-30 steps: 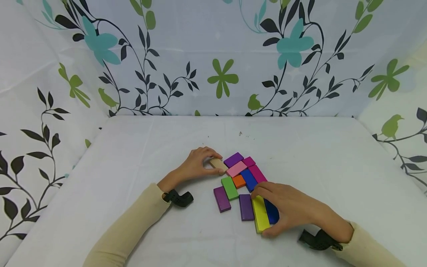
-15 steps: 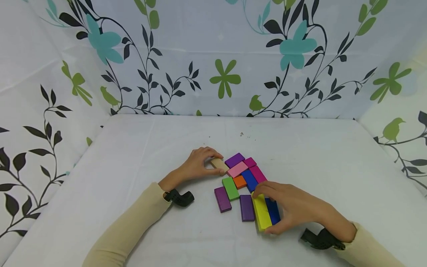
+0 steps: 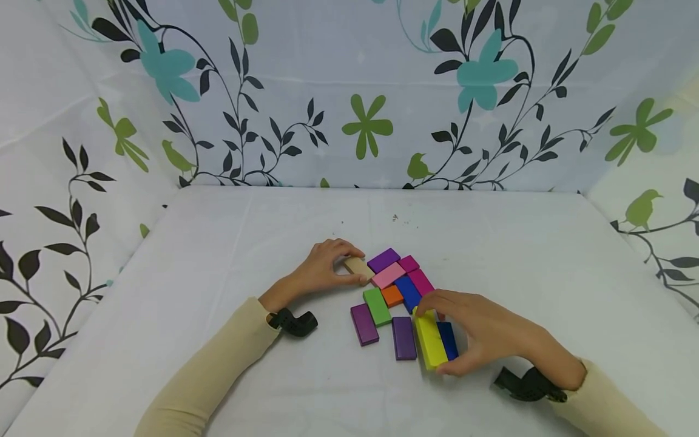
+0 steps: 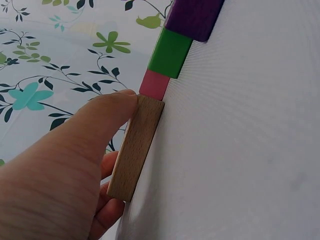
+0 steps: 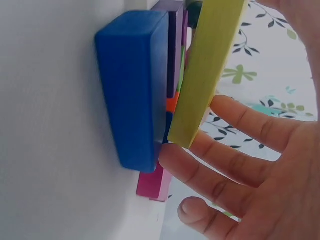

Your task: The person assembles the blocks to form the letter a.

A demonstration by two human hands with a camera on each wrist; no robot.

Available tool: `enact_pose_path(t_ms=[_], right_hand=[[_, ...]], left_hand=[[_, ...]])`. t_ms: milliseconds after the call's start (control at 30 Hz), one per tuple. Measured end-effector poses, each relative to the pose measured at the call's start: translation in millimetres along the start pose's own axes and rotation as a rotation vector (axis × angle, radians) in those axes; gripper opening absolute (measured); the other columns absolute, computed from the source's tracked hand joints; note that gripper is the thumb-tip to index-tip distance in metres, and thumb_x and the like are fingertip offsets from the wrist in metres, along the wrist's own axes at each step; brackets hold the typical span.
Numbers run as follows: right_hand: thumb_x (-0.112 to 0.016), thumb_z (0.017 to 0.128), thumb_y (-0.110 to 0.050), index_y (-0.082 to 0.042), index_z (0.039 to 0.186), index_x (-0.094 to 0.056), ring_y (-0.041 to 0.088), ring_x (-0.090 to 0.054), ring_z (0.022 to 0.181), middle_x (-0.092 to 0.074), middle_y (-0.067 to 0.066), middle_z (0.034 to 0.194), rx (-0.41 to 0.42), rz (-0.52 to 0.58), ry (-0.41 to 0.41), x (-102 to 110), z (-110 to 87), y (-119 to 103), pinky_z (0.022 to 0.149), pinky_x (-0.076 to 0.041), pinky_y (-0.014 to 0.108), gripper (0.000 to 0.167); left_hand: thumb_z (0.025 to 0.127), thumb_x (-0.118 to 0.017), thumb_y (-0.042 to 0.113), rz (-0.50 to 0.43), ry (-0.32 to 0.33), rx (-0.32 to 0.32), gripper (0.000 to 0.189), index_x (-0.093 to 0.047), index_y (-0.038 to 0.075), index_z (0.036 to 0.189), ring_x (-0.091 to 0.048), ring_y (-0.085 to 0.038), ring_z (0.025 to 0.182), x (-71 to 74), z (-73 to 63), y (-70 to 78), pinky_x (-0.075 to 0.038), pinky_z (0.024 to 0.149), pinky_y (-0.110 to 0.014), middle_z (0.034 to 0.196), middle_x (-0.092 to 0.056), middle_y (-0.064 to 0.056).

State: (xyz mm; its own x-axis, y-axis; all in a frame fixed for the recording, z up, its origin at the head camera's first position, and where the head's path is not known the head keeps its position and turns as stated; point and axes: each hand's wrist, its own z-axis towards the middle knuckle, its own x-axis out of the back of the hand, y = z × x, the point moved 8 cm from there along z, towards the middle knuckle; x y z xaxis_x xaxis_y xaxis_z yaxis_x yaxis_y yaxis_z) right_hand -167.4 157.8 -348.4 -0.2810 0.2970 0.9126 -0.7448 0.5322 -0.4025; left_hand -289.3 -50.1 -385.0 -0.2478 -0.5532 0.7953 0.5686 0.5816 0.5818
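Observation:
My left hand [image 3: 319, 270] pinches a plain wooden block [image 4: 136, 147] between thumb and fingers, at the left end of a cluster of coloured blocks. A yellow block [image 3: 429, 343] is held lengthwise between the thumb and fingertips of my right hand [image 3: 486, 328]. The right wrist view shows that yellow block [image 5: 210, 70] raised clear of its neighbours and tilted. Just beside it, a dark blue block [image 5: 132, 95] stays on the table, with one of my fingertips at its end. My right hand partly hides this blue block in the head view.
Around them on the white table [image 3: 273, 388] lie a pink block [image 3: 388, 275], a green block [image 3: 377, 306], an orange block [image 3: 392, 295], a second blue block [image 3: 408, 294], and several purple and magenta ones. Some crumbs [image 3: 395, 217] lie farther back. Patterned cloth [image 3: 306, 60] hangs behind.
My right hand has lifted the yellow block up off the table, its near end moving away from me, while the blue block beside it stays down. The left hand and wooden block stay in place.

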Motion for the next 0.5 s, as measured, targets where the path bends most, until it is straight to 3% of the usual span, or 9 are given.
enact_pose_path(t_ms=[267,500], right_hand=[[-0.080,0.072,-0.050,-0.020,0.124,-0.052,0.004,-0.052,0.098,-0.054,-0.012,0.117,0.020,0.046,0.028,5,0.4,4,0.080,-0.052,0.032,0.066],[-0.079,0.075,-0.045,-0.019,0.128,-0.049,0.008,-0.052,0.106,-0.051,-0.006,0.127,-0.031,0.143,0.008,6,0.0,13,0.083,-0.053,0.033,0.067]], left_hand=[[0.083,-0.075,0.040,-0.004,0.000,0.009,0.048,-0.064,0.018,0.124,-0.046,-0.024,0.124,-0.5,0.1,-2.7,-0.025,0.107,-0.053,0.129,-0.057,-0.004],[0.083,-0.075,0.042,0.017,0.002,0.005,0.049,-0.065,0.019,0.124,-0.045,-0.025,0.126,-1.4,0.5,-2.5,-0.026,0.106,-0.052,0.129,-0.058,-0.004]])
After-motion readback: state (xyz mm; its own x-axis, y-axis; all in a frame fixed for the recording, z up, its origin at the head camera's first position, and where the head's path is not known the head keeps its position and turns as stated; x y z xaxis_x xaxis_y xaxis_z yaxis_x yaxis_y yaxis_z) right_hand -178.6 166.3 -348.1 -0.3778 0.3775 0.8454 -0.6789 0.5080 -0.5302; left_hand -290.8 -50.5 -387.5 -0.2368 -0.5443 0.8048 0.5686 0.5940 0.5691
